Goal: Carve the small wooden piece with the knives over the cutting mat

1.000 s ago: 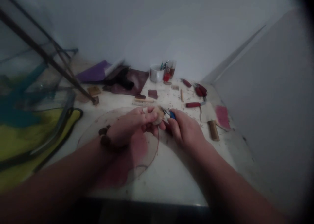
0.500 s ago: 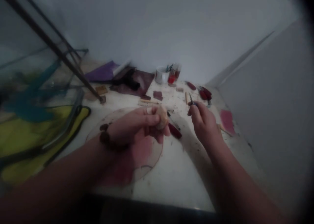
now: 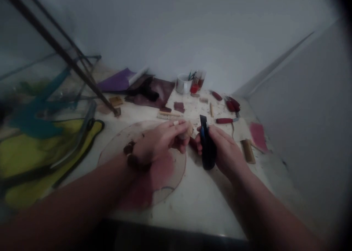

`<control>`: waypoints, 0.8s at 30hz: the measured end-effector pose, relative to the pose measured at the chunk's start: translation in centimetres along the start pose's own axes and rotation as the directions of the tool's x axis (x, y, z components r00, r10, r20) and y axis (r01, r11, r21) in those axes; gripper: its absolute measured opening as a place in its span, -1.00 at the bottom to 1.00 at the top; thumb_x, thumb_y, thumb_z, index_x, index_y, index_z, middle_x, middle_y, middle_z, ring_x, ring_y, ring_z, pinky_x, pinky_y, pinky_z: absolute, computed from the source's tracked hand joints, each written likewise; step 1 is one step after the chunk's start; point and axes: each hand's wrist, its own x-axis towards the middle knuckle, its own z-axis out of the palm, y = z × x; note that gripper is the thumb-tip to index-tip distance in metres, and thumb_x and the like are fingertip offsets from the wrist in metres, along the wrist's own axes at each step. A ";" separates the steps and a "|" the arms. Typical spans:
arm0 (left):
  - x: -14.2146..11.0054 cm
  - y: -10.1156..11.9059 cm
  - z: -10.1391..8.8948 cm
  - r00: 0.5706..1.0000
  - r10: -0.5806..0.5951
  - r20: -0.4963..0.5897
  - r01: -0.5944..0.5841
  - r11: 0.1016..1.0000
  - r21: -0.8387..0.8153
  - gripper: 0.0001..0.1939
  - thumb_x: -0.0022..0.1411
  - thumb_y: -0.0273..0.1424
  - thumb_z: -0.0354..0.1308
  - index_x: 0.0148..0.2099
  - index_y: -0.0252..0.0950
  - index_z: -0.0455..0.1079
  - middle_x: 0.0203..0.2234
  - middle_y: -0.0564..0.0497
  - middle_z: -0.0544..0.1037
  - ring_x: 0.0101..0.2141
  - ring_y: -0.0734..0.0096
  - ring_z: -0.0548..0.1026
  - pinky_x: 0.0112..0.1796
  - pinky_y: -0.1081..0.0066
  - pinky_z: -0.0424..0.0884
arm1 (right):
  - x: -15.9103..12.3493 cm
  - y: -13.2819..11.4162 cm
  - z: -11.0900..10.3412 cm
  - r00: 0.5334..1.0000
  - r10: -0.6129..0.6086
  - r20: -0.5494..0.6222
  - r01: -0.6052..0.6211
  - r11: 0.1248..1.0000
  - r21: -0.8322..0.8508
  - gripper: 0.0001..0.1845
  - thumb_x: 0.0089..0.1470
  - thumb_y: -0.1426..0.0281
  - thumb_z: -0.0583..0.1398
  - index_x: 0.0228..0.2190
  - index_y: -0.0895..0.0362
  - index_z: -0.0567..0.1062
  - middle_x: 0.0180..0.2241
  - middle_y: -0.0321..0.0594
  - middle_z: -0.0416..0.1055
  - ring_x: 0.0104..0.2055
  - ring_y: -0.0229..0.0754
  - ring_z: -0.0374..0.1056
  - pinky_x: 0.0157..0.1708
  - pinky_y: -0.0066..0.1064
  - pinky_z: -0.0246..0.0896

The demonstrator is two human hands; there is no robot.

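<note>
My left hand (image 3: 161,143) is closed around a small pale wooden piece (image 3: 187,130), held over a round brownish mat (image 3: 162,174) on the white table (image 3: 198,199). A dark bead bracelet sits on that wrist. My right hand (image 3: 224,150) grips a dark knife with a blue stripe (image 3: 206,143), its tip pointing up and away, close beside the wooden piece.
Red-handled carving tools (image 3: 228,104) lie at the back right, with a white cup (image 3: 183,84) and a red bottle (image 3: 195,85) behind. A wooden block (image 3: 248,150), a pink sheet (image 3: 258,135), dark cloth (image 3: 154,91), a yellow bag (image 3: 41,152) and a metal stand (image 3: 60,56) surround the mat.
My right hand went out to the right with a small blue-handled tool, then came back to the wooden piece holding a larger dark knife. The left hand stayed closed on the wooden piece.
</note>
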 end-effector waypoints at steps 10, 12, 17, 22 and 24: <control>0.3 -1.1 0.5 0.988 -0.136 0.072 0.150 0.956 -0.252 -0.54 0.61 -0.06 0.17 -0.31 -0.24 0.28 -0.47 0.08 0.34 -0.48 0.44 0.33 -0.37 0.41 0.37 | -0.3 -0.8 0.6 0.991 -0.128 -0.031 0.109 0.930 -0.352 -0.47 0.54 -0.11 0.14 -0.21 0.04 0.60 -0.49 -0.28 0.51 -0.47 -0.11 0.42 -0.44 -0.30 0.33; 0.3 -1.0 0.5 0.987 -0.140 0.079 0.156 0.950 -0.270 -0.53 0.61 -0.07 0.16 -0.33 -0.24 0.29 -0.48 0.07 0.34 -0.48 0.44 0.33 -0.36 0.42 0.37 | -0.2 -0.7 0.4 0.988 -0.154 -0.025 0.132 0.908 -0.397 -0.48 0.53 -0.10 0.15 -0.13 0.06 0.62 -0.49 -0.29 0.50 -0.46 -0.11 0.41 -0.43 -0.30 0.32; 0.3 -1.1 0.6 0.986 -0.148 0.074 0.163 0.947 -0.277 -0.52 0.62 -0.05 0.13 -0.32 -0.24 0.34 -0.48 0.06 0.34 -0.47 0.42 0.32 -0.36 0.39 0.37 | -0.4 -0.4 -0.1 0.954 -0.299 0.031 0.260 0.771 -0.581 -0.68 0.45 0.10 0.27 0.00 0.04 0.67 -0.30 -0.25 0.61 -0.29 -0.06 0.50 -0.24 -0.26 0.40; 0.1 -1.6 1.1 0.998 -0.055 0.022 0.058 0.985 -0.162 -0.49 0.62 0.02 0.13 -0.27 -0.27 0.47 -0.39 -0.03 0.49 -0.36 0.35 0.45 -0.27 0.36 0.42 | -0.4 -0.1 -0.6 0.929 -0.346 0.131 0.341 0.663 -0.666 -0.64 0.55 0.11 0.20 0.15 0.00 0.65 -0.12 -0.17 0.69 -0.12 0.02 0.58 -0.03 -0.19 0.47; 0.1 -1.8 1.2 0.999 -0.003 0.054 0.013 0.983 -0.184 -0.49 0.62 0.05 0.12 -0.23 -0.26 0.50 -0.37 -0.04 0.51 -0.32 0.30 0.47 -0.26 0.34 0.43 | -0.3 0.1 -0.6 0.930 -0.332 0.154 0.351 0.685 -0.638 -0.61 0.57 0.09 0.17 0.18 0.00 0.63 -0.09 -0.16 0.70 -0.11 0.02 0.60 -0.03 -0.19 0.48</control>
